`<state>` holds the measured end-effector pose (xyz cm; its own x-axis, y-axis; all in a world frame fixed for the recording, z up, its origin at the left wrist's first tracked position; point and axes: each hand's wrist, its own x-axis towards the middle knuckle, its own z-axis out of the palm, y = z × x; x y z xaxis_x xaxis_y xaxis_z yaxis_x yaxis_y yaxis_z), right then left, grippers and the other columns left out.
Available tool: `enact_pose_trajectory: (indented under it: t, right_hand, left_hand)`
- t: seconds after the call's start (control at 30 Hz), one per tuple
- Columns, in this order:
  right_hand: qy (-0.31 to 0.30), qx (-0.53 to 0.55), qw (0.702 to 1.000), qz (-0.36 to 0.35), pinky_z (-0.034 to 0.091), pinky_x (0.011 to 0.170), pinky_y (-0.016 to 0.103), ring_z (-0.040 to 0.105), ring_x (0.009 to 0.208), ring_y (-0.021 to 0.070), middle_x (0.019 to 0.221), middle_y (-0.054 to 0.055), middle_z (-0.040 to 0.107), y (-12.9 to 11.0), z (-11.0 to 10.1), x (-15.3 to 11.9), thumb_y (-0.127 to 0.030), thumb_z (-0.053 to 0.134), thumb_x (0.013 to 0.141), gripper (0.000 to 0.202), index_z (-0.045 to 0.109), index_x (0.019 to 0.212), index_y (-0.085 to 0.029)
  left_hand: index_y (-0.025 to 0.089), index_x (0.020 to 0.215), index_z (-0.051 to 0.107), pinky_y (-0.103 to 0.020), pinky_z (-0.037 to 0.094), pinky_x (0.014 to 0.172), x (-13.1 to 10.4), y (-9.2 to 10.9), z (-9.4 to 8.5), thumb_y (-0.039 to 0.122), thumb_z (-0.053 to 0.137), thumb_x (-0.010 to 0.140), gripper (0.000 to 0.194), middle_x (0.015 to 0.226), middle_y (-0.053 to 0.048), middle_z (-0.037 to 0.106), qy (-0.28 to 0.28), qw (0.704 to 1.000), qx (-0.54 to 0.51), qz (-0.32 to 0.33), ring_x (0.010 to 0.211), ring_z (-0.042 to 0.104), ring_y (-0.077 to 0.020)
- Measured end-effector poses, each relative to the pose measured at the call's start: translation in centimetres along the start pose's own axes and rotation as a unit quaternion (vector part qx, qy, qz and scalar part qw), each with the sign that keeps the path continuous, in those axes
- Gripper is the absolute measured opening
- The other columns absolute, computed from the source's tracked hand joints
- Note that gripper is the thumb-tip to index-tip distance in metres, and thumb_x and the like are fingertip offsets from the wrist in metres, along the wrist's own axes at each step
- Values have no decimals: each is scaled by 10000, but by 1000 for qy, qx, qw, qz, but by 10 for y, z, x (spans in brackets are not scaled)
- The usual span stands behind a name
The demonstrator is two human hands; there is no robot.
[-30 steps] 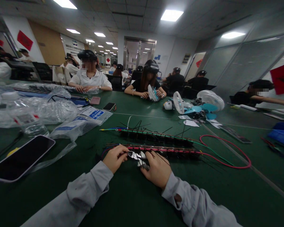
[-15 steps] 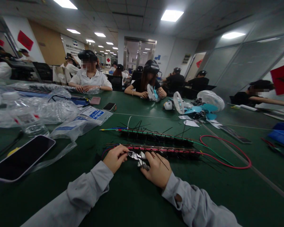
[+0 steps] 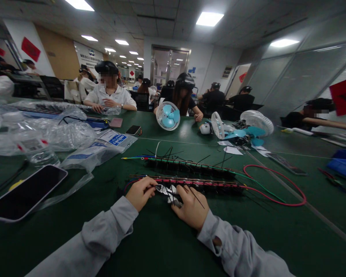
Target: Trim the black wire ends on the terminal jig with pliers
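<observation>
In the head view, a long black strip with a red cable (image 3: pixel 219 184) lies across the table before me, thin black cable ties sticking out from it. At its left part my left hand (image 3: pixel 140 194) is closed in a pinch; what sits in the fingertips is too small to name. My right hand (image 3: pixel 192 207) is curled over the strip's front edge, thumb and fingers round a white crumpled piece (image 3: pixel 173 199). Between the two hands shows more white, shiny material. Behind lies a similar strip with a green cable (image 3: pixel 196 164), also bristling with black cable ties.
A phone (image 3: pixel 29 192), a water bottle (image 3: pixel 31 140) and plastic bags (image 3: pixel 100 148) lie at the left. A red cable loop (image 3: pixel 302 192) spreads rightward. Fan parts (image 3: pixel 242 130) lie farther back. Across the table, a co-worker has a blue-bladed fan (image 3: pixel 168 116).
My hands and both strips hold nearly the same position. Across the table, the co-worker's fan has moved left and turned its blades toward me.
</observation>
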<state>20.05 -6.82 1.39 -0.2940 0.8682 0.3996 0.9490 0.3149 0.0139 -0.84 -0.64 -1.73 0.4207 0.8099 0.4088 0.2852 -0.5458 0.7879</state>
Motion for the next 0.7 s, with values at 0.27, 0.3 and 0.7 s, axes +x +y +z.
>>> enact_pose_trajectory:
  t: [0.27,0.3,0.7]
  right_hand:
    - [38,18,999,-23,384,724,300,513,807,189,904,77,568,5,9,-4,-323,568,694,282,519,927,-171]
    - [36,16,999,-28,381,717,296,507,796,184,893,70,562,5,9,-4,-321,571,693,243,520,884,-179]
    - [25,13,998,-52,365,777,340,486,875,218,957,96,543,5,4,-1,-293,566,702,217,496,872,-178]
  left_hand:
    - [141,904,591,-219,544,567,0,0,0,108,469,802,162,756,-23,599,10,999,-27,-19,599,625,-113]
    - [141,899,596,-218,544,567,0,1,0,106,470,800,163,767,-26,603,10,999,-28,-17,602,625,-113]
    - [139,799,603,-229,548,561,1,4,-2,53,476,771,156,991,-79,599,27,999,-34,26,608,598,-94]
